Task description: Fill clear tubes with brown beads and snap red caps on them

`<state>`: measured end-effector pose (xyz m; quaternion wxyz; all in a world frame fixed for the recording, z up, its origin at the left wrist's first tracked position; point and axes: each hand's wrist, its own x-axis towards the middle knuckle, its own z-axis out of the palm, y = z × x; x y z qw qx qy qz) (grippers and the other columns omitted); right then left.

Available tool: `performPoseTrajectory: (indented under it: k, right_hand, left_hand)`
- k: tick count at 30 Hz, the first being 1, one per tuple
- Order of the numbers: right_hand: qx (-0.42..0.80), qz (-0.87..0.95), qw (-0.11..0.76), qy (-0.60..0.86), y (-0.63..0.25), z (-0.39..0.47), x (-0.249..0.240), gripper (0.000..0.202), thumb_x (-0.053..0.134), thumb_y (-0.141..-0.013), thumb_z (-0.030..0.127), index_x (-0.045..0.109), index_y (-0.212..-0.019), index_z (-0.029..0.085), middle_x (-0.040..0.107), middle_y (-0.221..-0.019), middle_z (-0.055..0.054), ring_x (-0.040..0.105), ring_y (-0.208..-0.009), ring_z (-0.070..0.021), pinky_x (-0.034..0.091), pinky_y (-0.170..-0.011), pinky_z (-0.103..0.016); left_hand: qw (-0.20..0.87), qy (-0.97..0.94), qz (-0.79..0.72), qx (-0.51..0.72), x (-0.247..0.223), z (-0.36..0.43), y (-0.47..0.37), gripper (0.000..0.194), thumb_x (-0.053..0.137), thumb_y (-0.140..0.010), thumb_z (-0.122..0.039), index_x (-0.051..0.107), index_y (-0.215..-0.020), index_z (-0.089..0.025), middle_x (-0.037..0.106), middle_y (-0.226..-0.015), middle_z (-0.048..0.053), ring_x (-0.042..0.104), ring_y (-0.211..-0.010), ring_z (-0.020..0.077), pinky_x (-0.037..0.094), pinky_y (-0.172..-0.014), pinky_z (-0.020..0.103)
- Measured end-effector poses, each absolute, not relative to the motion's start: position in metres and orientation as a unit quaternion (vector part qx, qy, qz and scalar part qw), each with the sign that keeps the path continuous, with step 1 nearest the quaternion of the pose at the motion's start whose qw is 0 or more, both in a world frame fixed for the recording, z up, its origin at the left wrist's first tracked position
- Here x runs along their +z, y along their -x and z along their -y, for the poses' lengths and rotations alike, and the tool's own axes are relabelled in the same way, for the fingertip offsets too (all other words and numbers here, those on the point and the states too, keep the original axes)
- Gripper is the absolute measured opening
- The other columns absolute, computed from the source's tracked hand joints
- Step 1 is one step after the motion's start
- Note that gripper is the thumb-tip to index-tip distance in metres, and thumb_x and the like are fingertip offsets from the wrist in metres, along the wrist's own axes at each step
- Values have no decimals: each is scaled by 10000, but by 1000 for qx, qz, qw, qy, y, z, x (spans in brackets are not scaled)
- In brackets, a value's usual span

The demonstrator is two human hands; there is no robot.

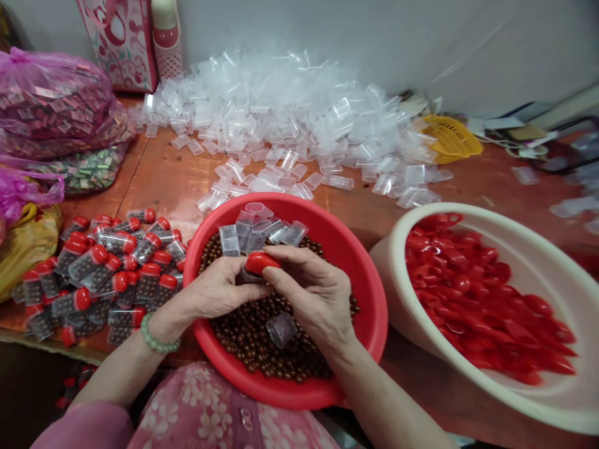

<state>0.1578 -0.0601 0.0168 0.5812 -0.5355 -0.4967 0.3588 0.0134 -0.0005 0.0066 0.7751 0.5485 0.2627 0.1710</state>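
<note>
Over the red basin (pixel 369 274), my left hand (pixel 224 287) holds a small clear container (pixel 244 274), fingers closed round it. My right hand (pixel 313 287) pinches a red cap (pixel 262 262) at that container's open end; whether it is fully seated cannot be made out. Brown beads (pixel 253 340) fill much of the basin. Several empty clear containers (pixel 229 240) lie on the beads at the back, and another clear container (pixel 281 330) rests on them below my right hand.
Capped, bead-filled containers (pixel 116 268) are piled on the left. A cream basin (pixel 397 305) of red caps (pixel 477 299) stands right. Behind lie a heap of clear containers (pixel 281 112) and a yellow basket (pixel 452 138). Plastic bags (pixel 56 106) sit far left.
</note>
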Motion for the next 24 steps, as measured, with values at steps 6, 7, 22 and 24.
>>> performPoseTrajectory:
  k: [6, 7, 22, 24]
  right_hand:
    - [321, 539, 564, 537, -158, 59, 14, 199, 682, -828, 174, 734, -977, 294, 749, -909, 17, 700, -842, -149, 578, -805, -301]
    - [309, 546, 560, 541, -159, 59, 13, 196, 680, -830, 174, 732, -980, 290, 747, -912, 11, 698, -845, -154, 577, -803, -308]
    - [248, 517, 523, 630, -176, 59, 8, 179, 696, -829, 261, 717, -1007, 268, 739, -968, -22, 692, -864, -181, 555, -850, -366]
    - [273, 504, 537, 619, -170, 59, 12, 169, 698, -828, 261, 716, -996, 268, 740, -954, -16, 697, -865, -177, 558, -854, -359]
  left_hand:
    - [782, -543, -254, 172, 4, -2, -14, 194, 690, -794, -292, 663, -880, -121, 587, -762, -20, 506, -726, 104, 410, -751, 250]
    - [775, -551, -258, 173, 3, -3, -13, 189, 673, -805, -281, 663, -907, -123, 588, -775, -18, 504, -732, 105, 409, -755, 254]
    - [787, -523, -285, 158, 0, -7, -7, 214, 668, -791, -279, 596, -933, -135, 557, -708, -30, 501, -620, 88, 415, -643, 247]
    - [791, -516, -288, 160, 0, -7, -7, 229, 681, -786, -281, 603, -941, -132, 555, -695, -29, 504, -619, 91, 415, -632, 247]
